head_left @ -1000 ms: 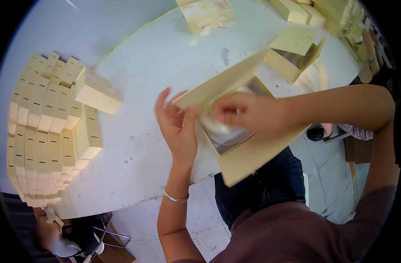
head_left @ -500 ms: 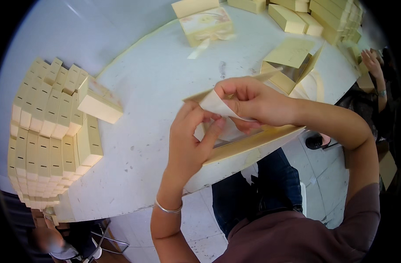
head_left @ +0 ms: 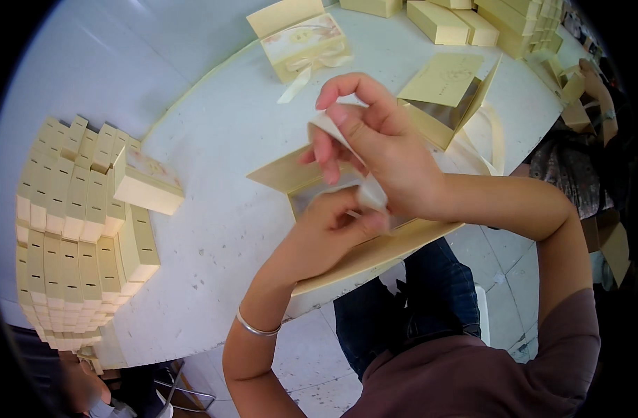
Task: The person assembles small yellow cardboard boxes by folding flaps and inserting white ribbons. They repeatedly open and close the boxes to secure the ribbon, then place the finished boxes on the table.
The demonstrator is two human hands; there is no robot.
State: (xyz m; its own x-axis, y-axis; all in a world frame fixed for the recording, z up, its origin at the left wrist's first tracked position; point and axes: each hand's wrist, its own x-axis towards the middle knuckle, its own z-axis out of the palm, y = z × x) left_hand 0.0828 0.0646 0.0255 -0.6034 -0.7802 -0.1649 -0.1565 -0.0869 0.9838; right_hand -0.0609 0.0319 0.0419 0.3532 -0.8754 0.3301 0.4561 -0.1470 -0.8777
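Note:
A pale cream ribbon [head_left: 373, 194] runs between my two hands above an open cream box [head_left: 385, 245] at the near table edge. My left hand [head_left: 326, 233] pinches its lower part between thumb and fingers, low over the box. Higher up, my right hand [head_left: 392, 143] holds the upper loop by its bent fingers and thumb, with the fingertips partly spread. One raised panel of the box shows left of my hands; they hide much of its inside. Motion smears the ribbon and my left fingertips.
Tall stacks of cream boxes [head_left: 75, 230] fill the left side. An open box [head_left: 441, 104] with trailing ribbon [head_left: 496, 139] lies beyond my right hand. A bow-tied box [head_left: 308, 49] stands at the back, with more boxes [head_left: 437, 24] at far right. Other people sit at both sides.
My right hand has risen and turned, drawing its part of the ribbon upward. My left hand has turned inward and shifted right below it. The whole view has moved slightly.

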